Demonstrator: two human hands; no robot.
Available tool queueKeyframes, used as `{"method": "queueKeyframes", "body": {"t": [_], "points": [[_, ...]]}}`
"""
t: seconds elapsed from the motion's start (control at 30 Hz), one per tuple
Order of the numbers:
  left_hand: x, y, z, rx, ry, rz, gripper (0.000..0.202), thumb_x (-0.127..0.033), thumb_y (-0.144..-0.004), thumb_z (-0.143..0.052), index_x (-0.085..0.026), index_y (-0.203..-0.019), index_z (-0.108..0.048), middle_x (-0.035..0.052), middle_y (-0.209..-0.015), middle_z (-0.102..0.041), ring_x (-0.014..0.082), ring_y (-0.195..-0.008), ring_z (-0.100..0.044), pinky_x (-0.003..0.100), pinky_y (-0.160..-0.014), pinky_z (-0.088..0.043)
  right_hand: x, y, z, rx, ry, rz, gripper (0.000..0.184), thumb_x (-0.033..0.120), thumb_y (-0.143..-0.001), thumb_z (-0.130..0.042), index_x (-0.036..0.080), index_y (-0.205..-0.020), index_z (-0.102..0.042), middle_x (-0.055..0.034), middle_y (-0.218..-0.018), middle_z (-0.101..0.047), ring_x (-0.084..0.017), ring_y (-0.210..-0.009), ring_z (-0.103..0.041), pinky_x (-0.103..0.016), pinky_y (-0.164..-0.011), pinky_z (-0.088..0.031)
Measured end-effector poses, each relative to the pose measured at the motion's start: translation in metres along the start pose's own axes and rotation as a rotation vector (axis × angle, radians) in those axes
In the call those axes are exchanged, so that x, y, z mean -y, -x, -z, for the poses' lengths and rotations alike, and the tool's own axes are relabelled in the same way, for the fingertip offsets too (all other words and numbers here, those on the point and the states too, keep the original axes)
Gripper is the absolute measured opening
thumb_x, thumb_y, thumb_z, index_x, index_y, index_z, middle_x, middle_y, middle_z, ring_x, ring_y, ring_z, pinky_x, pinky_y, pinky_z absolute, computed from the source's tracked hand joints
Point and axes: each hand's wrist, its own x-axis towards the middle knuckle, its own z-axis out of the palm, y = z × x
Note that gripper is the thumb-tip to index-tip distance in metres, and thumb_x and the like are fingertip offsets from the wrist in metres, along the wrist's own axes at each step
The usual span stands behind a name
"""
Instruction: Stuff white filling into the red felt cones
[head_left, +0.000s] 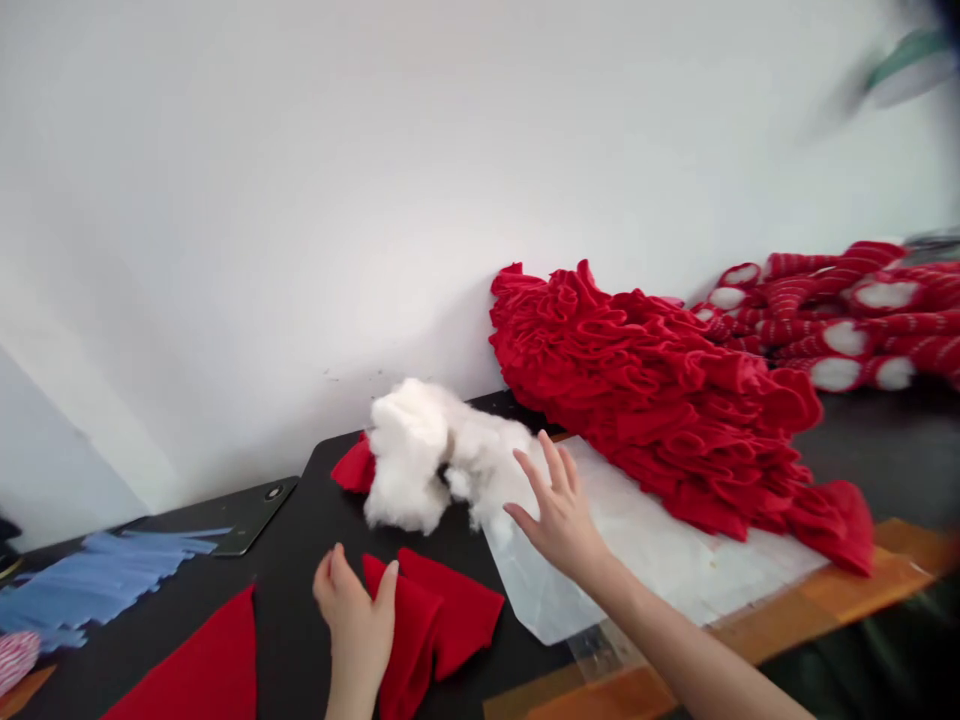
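My left hand point(354, 618) is low in the middle, its fingers curved and the thumb held apart from them. The thumb overlaps the edge of a folded red cloth piece point(457, 610) on the black table; no firm grip on it shows. Farther right, my right hand point(559, 510) is open with fingers spread, above a white plastic sheet. Just left of its fingertips sits a fluffy heap of white stuffing point(412, 450). A bit of red cloth point(354, 466) sticks out at the heap's left side.
A big pile of ruffled red cloth pieces point(637, 390) leans by the wall. Red striped stuffed tubes point(847, 320) lie beyond it. On the left are blue strips point(97, 580), a dark phone point(255, 520) and a flat red cloth point(202, 665). Brown tape point(817, 610) runs along the front edge.
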Motion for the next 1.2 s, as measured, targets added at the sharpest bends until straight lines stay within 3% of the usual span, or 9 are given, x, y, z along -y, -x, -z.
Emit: {"method": "queueKeyframes", "body": {"t": [0.1,0.23,0.47,0.57,0.67,0.9,1.0,1.13,1.2], "points": [[-0.025,-0.002,-0.047,0.314,-0.155,-0.431,0.058,-0.021,-0.071,-0.063,-0.015,-0.128,-0.049,0.0194,-0.145,-0.036,0.0354,-0.138,-0.021,0.052,-0.111,-0.014,-0.019,-0.030,-0.031,0.201,0.072,-0.149,0.080,0.025,-0.069,-0.071,0.027,-0.141,-0.037,-0.0104,-0.157,-0.006,-0.048,-0.138,0.005,-0.072,-0.100,-0.016],[-0.041,-0.011,-0.130,0.899,-0.085,-0.671,0.075,-0.008,-0.062,-0.062,-0.025,-0.133,-0.047,0.0082,-0.149,-0.036,0.0325,-0.141,-0.018,0.052,-0.112,0.002,-0.040,-0.035,-0.059,0.268,0.017,-0.151,0.061,0.013,-0.070,-0.062,0.025,-0.129,-0.054,-0.0142,-0.145,-0.040,-0.047,-0.134,-0.025,-0.070,-0.095,-0.027],[-0.005,-0.033,-0.211,0.949,-0.190,-0.613,0.042,-0.013,-0.073,-0.050,-0.028,-0.110,-0.062,0.0095,-0.120,-0.065,0.0323,-0.126,-0.044,0.057,-0.107,-0.012,-0.072,-0.045,-0.051,0.180,-0.297,-0.116,0.034,0.007,-0.064,-0.051,0.018,-0.090,-0.071,-0.0091,-0.099,-0.070,-0.029,-0.100,-0.062,-0.040,-0.093,-0.045],[-0.001,-0.029,-0.223,0.892,-0.227,-0.590,0.036,-0.011,-0.080,-0.038,-0.026,-0.097,-0.065,0.0107,-0.109,-0.068,0.0303,-0.121,-0.048,0.055,-0.108,-0.011,-0.079,-0.043,-0.048,0.106,-0.450,-0.237,0.016,0.021,-0.075,-0.050,0.017,-0.077,-0.066,-0.0069,-0.072,-0.069,-0.025,-0.072,-0.066,-0.039,-0.070,-0.053],[-0.003,-0.025,-0.233,0.856,-0.267,-0.551,0.037,-0.008,-0.081,-0.035,-0.021,-0.098,-0.066,0.0144,-0.111,-0.067,0.0304,-0.121,-0.047,0.053,-0.109,-0.009,-0.085,-0.032,-0.030,0.068,-0.568,-0.334,0.026,0.040,-0.083,-0.049,0.017,-0.081,-0.061,-0.0045,-0.063,-0.067,-0.020,-0.054,-0.063,-0.033,-0.051,-0.052],[-0.025,-0.035,-0.223,0.825,-0.270,-0.488,0.061,0.002,-0.067,-0.049,-0.016,-0.126,-0.052,0.0181,-0.140,-0.045,0.0348,-0.136,-0.026,0.057,-0.107,0.007,-0.113,-0.025,0.077,-0.174,-1.173,-0.524,0.028,0.041,-0.066,-0.074,0.025,-0.087,-0.063,-0.0016,-0.083,-0.071,-0.018,-0.070,-0.066,-0.029,-0.057,-0.057],[-0.054,-0.017,-0.203,0.842,-0.189,-0.525,0.084,0.003,-0.057,-0.057,-0.019,-0.136,-0.041,0.0141,-0.153,-0.025,0.0335,-0.142,-0.006,0.055,-0.107,0.012,-0.112,-0.020,0.092,-0.213,-1.310,-0.585,0.026,0.039,-0.062,-0.076,0.025,-0.079,-0.063,-0.0010,-0.081,-0.071,-0.017,-0.069,-0.065,-0.027,-0.054,-0.056],[-0.084,0.036,-0.178,0.954,0.074,-0.390,0.081,-0.010,-0.061,-0.067,-0.022,-0.136,-0.041,0.0140,-0.143,-0.042,0.0313,-0.130,-0.038,0.048,-0.108,-0.024,-0.086,-0.015,0.070,-0.206,-1.385,-0.618,0.032,0.043,-0.056,-0.078,0.024,-0.078,-0.064,-0.0012,-0.081,-0.071,-0.016,-0.065,-0.064,-0.023,-0.047,-0.053],[-0.087,0.060,-0.172,0.997,0.406,-0.030,0.060,-0.012,-0.064,-0.066,-0.022,-0.122,-0.054,0.0114,-0.124,-0.060,0.0281,-0.111,-0.056,0.044,-0.098,-0.039,-0.069,-0.012,0.055,-0.195,-1.387,-0.606,0.035,0.044,-0.058,-0.077,0.024,-0.083,-0.065,-0.0004,-0.083,-0.071,-0.015,-0.064,-0.063,-0.022,-0.044,-0.050]]}}
